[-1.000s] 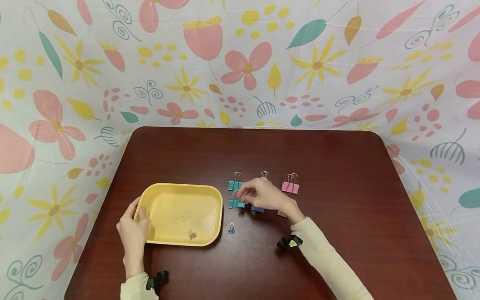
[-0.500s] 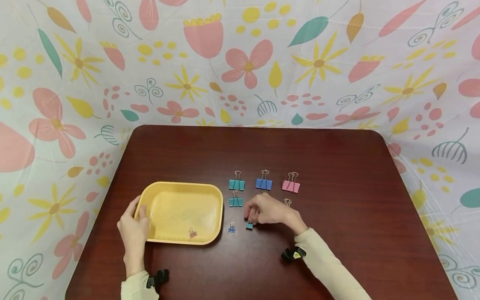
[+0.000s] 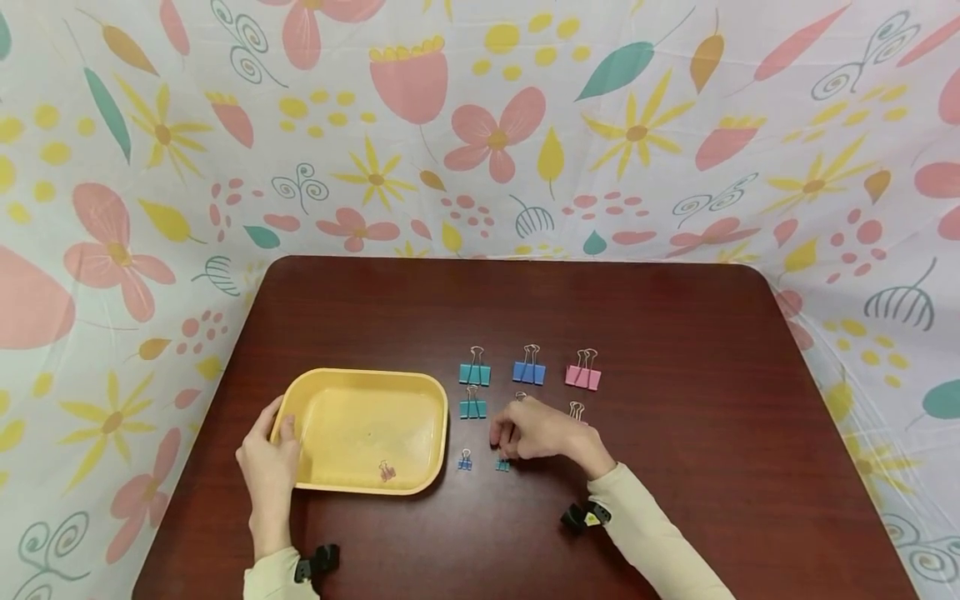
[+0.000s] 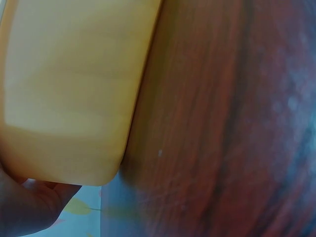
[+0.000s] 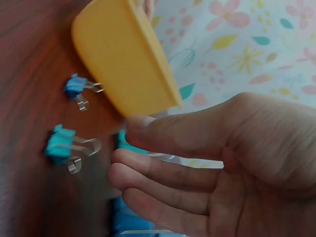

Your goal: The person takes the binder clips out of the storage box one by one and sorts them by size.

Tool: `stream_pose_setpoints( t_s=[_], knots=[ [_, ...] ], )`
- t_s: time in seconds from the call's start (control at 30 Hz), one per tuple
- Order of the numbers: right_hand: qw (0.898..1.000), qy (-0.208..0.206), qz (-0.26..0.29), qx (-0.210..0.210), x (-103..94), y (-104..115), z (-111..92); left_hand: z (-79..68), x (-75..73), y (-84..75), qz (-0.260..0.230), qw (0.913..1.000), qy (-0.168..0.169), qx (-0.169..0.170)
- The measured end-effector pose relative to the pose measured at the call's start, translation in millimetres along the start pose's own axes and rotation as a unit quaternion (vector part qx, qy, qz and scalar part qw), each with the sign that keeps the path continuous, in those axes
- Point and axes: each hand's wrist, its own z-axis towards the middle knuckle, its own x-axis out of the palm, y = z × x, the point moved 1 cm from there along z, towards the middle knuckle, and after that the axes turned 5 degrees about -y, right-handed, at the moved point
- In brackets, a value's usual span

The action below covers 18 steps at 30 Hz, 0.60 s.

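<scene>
My left hand (image 3: 268, 462) grips the left end of a yellow tray (image 3: 375, 373), thumb over the rim and fingers outside. A small pink binder clip (image 3: 386, 472) lies in the tray. My right hand (image 3: 546, 431) is just above the table, beside a small teal binder clip (image 3: 502, 466). In the right wrist view, its fingers (image 5: 163, 170) are loosely extended with a gap from that teal clip (image 5: 59, 144), which stands on the table. A small blue binder clip (image 3: 466, 462) stands to its left. The right hand partly hides another blue clip behind it.
Larger binder clips stand in rows behind the right hand: teal (image 3: 475, 375), blue (image 3: 528, 372) and pink (image 3: 582, 377), with a second teal one (image 3: 472, 409) in front. Another clip (image 3: 577, 411) is partly covered by the right wrist. A floral cloth (image 3: 495, 200) hangs behind the table.
My right hand has brought the small teal clip from near the teal clips toward the front, set it beside the small blue clip and let go. The left hand stays on the tray.
</scene>
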Motion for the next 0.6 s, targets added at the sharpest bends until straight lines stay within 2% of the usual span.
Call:
stream_pose_setpoints(
  t_s=[0.2,0.37,0.47,0.53,0.6],
  knots=[
    [0.999,-0.033,-0.006,-0.04,-11.7,21,9,-0.6,-0.8,-1.5,0.002,1.0,0.003,-0.001],
    [0.989,-0.098,-0.039,-0.104,-15.6,44,30,-1.2,-1.0,-3.0,0.004,1.0,0.002,0.004],
    [0.98,-0.121,-0.055,-0.149,-6.0,60,49,-1.4,-0.7,-3.6,0.003,1.0,-0.002,0.009],
    [0.979,-0.112,-0.051,-0.162,6.5,71,62,-1.5,-0.4,-3.7,0.002,1.0,-0.003,0.009],
    [0.982,-0.084,-0.065,-0.156,22.4,79,74,-1.8,0.3,-3.6,0.004,1.0,-0.003,0.005]
  ],
)
